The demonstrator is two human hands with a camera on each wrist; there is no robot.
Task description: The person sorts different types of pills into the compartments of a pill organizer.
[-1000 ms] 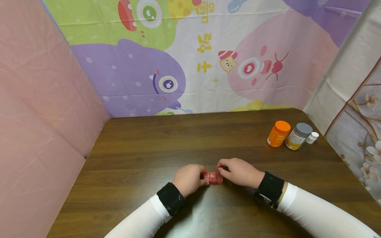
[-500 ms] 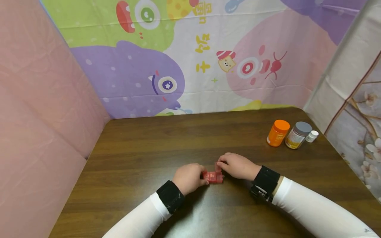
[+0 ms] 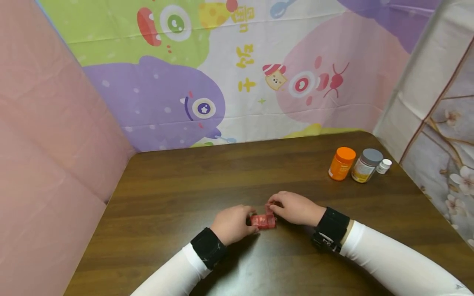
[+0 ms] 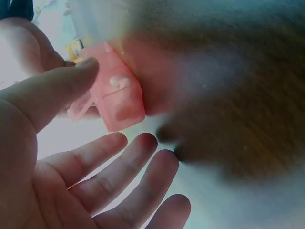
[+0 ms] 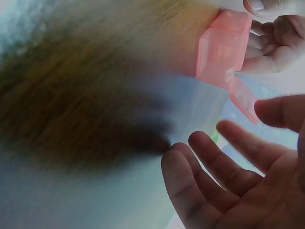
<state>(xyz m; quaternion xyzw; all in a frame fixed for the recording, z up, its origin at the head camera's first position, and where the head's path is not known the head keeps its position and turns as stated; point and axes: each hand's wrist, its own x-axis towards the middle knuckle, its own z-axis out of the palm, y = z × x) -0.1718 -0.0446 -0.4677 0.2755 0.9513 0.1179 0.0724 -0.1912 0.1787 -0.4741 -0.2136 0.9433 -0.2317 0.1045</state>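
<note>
A small translucent red pill box (image 3: 263,221) lies on the table between the two hands, with pale shapes showing through its wall in the left wrist view. Its right-end flap lid (image 5: 244,101) stands raised. At the box's left end is my left hand (image 3: 231,224), thumb and fingers spread around that end. The left wrist view shows its thumb (image 4: 88,69) overlapping the box and the other fingers loosely extended, apart from it. My right hand (image 3: 296,207) touches the raised lid with its thumb tip; its remaining fingers are relaxed.
At the table's (image 3: 177,185) back right stand an orange jar (image 3: 341,163), a grey-lidded jar (image 3: 366,165) and a small white bottle (image 3: 384,166). A cartoon-printed cloth (image 3: 252,119) hangs behind the table; a pink cloth (image 3: 55,144) hangs on the left.
My right hand has lifted the lid up and away from the box. My left fingers have loosened around the left end. The head view has shifted slightly.
</note>
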